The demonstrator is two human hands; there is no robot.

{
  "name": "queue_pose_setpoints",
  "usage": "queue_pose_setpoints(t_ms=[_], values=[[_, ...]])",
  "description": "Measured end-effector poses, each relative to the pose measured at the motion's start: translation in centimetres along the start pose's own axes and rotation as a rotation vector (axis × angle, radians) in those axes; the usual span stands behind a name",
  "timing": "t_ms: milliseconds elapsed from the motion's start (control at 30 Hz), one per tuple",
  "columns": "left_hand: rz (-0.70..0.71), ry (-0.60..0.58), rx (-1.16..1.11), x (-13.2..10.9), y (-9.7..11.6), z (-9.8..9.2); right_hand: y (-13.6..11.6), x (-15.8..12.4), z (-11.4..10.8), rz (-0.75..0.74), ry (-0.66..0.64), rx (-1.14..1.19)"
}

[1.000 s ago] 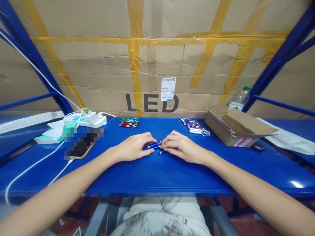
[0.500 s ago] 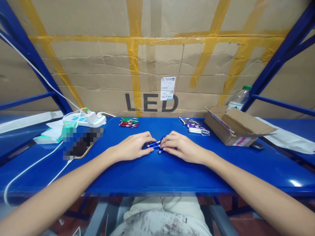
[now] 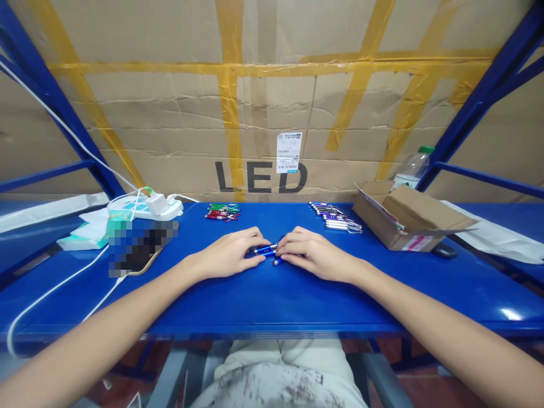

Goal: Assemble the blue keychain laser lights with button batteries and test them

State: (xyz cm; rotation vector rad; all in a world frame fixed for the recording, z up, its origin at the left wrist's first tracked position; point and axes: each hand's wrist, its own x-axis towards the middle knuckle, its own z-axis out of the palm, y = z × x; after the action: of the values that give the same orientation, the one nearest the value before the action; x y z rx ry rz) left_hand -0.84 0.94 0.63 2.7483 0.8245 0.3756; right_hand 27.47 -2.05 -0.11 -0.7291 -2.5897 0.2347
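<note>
Several slim blue metal tubes (image 3: 266, 249) with silver ends, resembling penlights, lie on the blue table in front of me. At their left ends is my left hand (image 3: 232, 253), thumb below and fingertips above, closed around them. My right hand (image 3: 312, 253) has its fingers bent over the right ends, which it partly hides. One blue tube end pokes out beneath the right fingers. Behind my left hand, green tubes (image 3: 224, 207) and red tubes (image 3: 221, 216) with small metal clips lie in a group. Dark and purple tubes (image 3: 327, 211) and silver tubes (image 3: 338, 225) lie beyond my right hand.
At right an open cardboard box (image 3: 408, 218) stands by a dark computer mouse (image 3: 444, 251) and a green-capped bottle (image 3: 414, 167). Left are a phone (image 3: 142, 252), a white power strip (image 3: 170, 211), tissues (image 3: 87, 232) and cables. A large cardboard panel (image 3: 178, 124) closes the back.
Both hands and the blue tubes keep almost the same place. Only the head view has shifted very slightly.
</note>
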Motion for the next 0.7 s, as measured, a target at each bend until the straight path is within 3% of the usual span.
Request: queue_pose_setpoints(t_ms=[700], values=[[0.026, 0.005, 0.019, -0.02, -0.35, 0.23, 0.06, 0.01, 0.07, 0.006, 0.012, 0.000]])
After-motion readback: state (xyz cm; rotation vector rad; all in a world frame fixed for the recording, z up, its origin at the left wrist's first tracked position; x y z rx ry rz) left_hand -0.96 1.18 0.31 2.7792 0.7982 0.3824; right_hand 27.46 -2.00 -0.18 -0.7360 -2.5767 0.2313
